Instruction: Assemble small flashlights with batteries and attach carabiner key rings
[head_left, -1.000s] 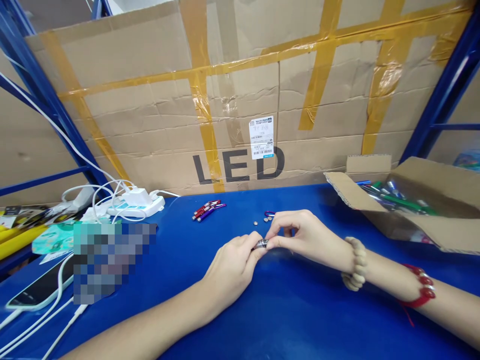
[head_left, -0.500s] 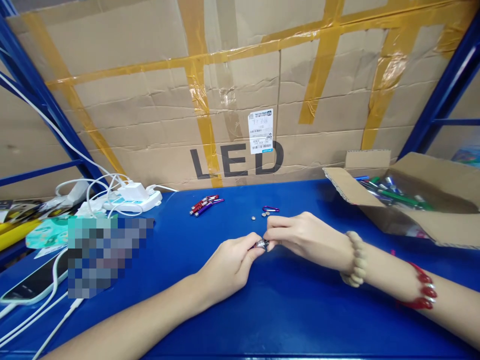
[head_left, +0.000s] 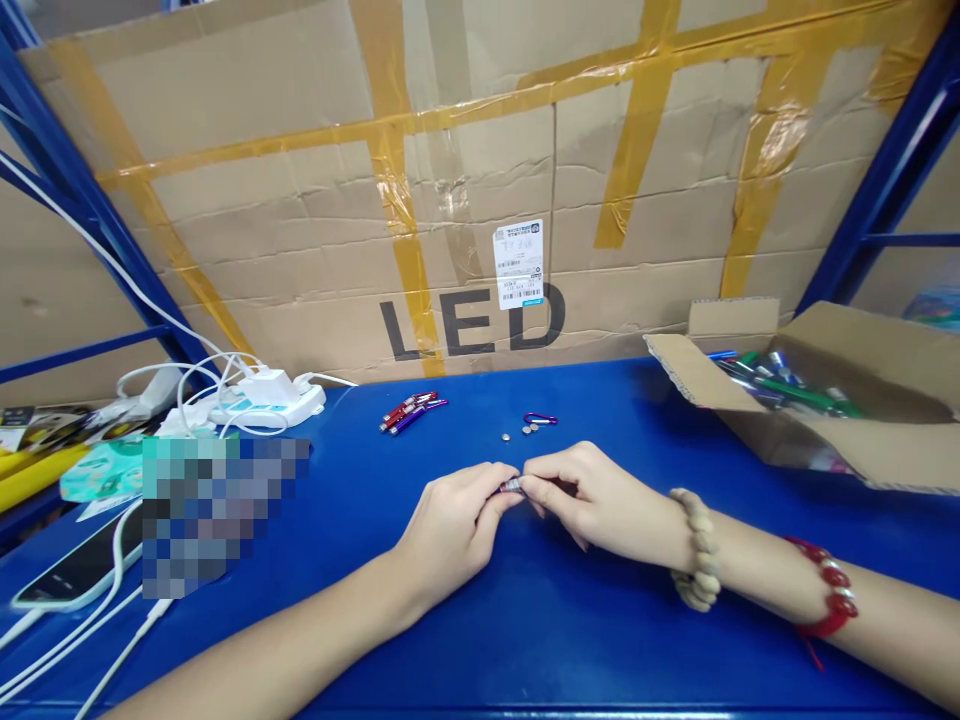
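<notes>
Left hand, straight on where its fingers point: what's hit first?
Probably the right hand, its fingers at the far end of the small shiny part in the left hand. Fingertip gap is unclear.

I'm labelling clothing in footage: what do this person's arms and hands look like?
The left hand and right hand wear no gloves; no sleeves show. The right one has a pale beaded bracelet at the wrist; farther up sits a red bracelet with silvery beads.

Room between right fingers (head_left: 555, 467) and open box (head_left: 757, 440), purple clip (head_left: 541, 420) ahead as low obstacle.
</notes>
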